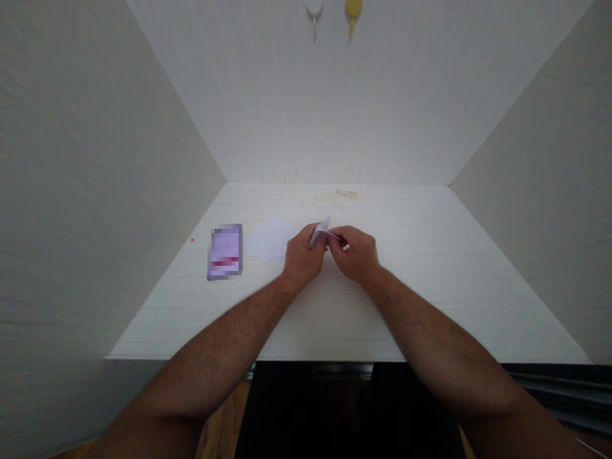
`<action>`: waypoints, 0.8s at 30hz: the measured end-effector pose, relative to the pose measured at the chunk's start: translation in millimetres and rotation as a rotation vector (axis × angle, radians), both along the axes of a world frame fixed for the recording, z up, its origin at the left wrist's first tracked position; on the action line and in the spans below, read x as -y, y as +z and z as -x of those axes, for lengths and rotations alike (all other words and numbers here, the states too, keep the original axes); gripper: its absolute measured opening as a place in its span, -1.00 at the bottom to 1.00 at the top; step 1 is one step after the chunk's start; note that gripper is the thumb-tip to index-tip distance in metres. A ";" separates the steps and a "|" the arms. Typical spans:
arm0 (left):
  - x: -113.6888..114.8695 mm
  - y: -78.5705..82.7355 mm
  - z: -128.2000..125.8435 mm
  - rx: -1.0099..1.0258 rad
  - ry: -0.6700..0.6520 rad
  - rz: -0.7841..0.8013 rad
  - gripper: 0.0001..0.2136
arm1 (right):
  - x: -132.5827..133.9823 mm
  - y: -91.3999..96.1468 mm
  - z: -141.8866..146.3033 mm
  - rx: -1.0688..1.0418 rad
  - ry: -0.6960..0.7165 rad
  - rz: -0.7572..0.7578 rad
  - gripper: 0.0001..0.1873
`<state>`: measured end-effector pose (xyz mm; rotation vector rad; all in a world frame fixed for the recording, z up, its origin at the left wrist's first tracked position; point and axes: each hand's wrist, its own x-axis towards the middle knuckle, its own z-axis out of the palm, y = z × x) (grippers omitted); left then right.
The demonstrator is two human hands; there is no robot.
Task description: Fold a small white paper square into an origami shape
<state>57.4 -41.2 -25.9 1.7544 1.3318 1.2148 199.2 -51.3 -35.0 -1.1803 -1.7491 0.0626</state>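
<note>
Both of my hands meet over the middle of a white table [430,287]. My left hand [302,255] and my right hand [356,254] pinch a small folded piece of white paper [321,230] between their fingertips, its pointed tip sticking up above my left thumb. Just left of my hands several pale paper pieces [270,240] lie flat on the table.
A small purple-and-white packet [225,251] lies flat to the left of the papers. White walls close the table on the left, back and right. A brownish stain [342,194] marks the far edge. A white hook [314,9] and a yellow hook [353,11] hang on the back wall.
</note>
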 end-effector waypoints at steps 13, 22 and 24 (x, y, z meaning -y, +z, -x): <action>-2.4 -1.5 1.5 -0.050 -0.012 0.074 -0.79 | -3.7 -1.8 -1.7 -0.126 -0.006 0.100 -0.79; -1.6 2.8 0.1 -0.011 -0.028 0.122 -0.80 | -5.3 -4.2 -4.3 -0.140 0.059 0.003 -0.78; -1.3 2.3 0.0 0.028 -0.046 0.153 -0.80 | -5.4 -4.0 -5.2 -0.150 0.073 0.000 -0.76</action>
